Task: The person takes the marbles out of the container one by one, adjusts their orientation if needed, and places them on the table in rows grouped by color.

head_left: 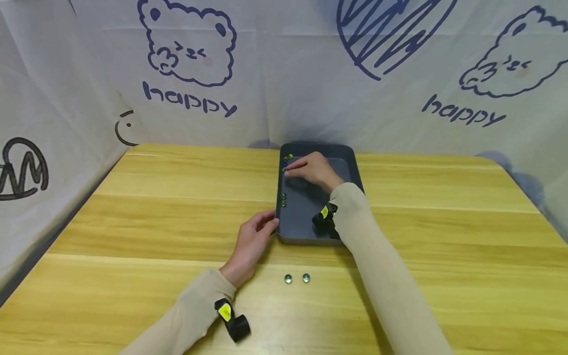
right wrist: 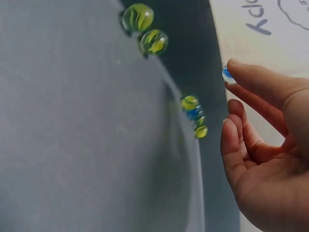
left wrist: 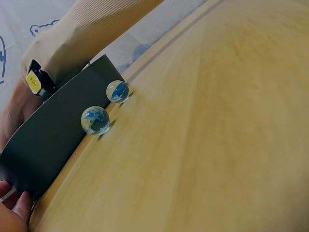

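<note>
My right hand point(head_left: 316, 170) is over the far left part of a dark grey tray point(head_left: 295, 224). In the right wrist view its thumb and a finger pinch a clear marble with blue in it point(right wrist: 227, 74). The left hand point(head_left: 252, 241) holds the tray's near left corner, thumb and fingertips at the outside of the wall. Along the tray's left side lie two yellow-green marbles point(right wrist: 138, 18), and farther off a short row of several yellow and blue marbles point(right wrist: 190, 102). Two clear marbles with blue swirls point(left wrist: 95, 120) point(left wrist: 117, 91) sit on the table before the tray.
The wooden table point(head_left: 177, 197) stretches to both sides of the tray. White cloth point(head_left: 284, 74) with blue drawings hangs behind its far edge. A black camera point(head_left: 238, 328) is strapped to the left wrist and another point(head_left: 322, 219) to the right, over the tray.
</note>
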`<state>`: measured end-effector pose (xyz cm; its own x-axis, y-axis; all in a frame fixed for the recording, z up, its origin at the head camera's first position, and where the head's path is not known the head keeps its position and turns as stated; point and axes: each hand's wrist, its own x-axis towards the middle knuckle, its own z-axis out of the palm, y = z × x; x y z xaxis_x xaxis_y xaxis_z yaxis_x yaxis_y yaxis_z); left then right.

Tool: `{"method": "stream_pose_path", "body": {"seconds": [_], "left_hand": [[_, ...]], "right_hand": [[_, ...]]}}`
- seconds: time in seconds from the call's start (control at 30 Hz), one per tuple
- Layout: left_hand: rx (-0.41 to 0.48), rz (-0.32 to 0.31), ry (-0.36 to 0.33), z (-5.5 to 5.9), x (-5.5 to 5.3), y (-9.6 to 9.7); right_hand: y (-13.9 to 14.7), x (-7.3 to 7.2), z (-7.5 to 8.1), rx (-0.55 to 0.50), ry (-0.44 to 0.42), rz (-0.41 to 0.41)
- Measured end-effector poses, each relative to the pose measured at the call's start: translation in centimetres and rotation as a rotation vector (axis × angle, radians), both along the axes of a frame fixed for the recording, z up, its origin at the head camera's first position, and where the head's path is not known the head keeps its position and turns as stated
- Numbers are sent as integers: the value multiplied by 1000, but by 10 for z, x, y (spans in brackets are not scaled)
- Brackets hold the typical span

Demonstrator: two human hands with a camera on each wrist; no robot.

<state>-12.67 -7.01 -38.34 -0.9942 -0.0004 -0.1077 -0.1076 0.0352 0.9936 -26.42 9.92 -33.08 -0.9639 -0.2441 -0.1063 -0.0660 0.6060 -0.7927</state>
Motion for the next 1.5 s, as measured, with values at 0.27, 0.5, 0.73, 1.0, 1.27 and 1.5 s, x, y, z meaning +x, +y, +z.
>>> {"method": "stream_pose_path", "body": {"seconds": [0.27,0.5,0.73,1.0,1.27,1.5], "left_hand": [[-11,3,1,1,0,0],[-16,1,-1,0,2,-2],[-28,-2,0,1,1,0],[-37,-3,4,1,1,1],[-7,-6,13,2,0,0],[-7,-14,20,0,0,-1]], "right_hand": [[3,15,11,-110,10,-32],[12,27,9,-243,14,-56],[15,34,18,-270,44,-57],[20,39,34,-397,111,-63],[22,52,51,-532,179,-14],[22,65,56,-549,195,30]]}}
